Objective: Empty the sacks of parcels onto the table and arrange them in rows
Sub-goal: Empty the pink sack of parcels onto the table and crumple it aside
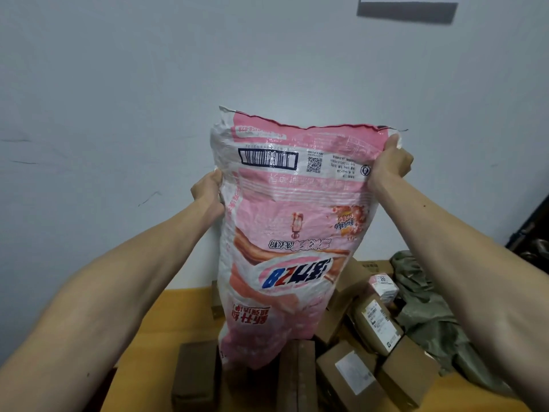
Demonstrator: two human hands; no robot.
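Note:
I hold a pink and white woven sack (291,233) upside down, high above the table, its print inverted and its mouth hanging down over the parcels. My left hand (208,188) grips the sack's left edge. My right hand (390,162) grips its upper right corner. Below it, brown cardboard parcels lie in a loose pile: one (196,373) at the left, one (297,379) under the sack's mouth, one with a white label (350,379) and others to the right (377,322).
The wooden table (184,310) stands against a pale wall. A crumpled grey-green sack (427,316) lies on the table's right side, by a small pink and white box (383,286). Dark objects (531,233) sit at the far right.

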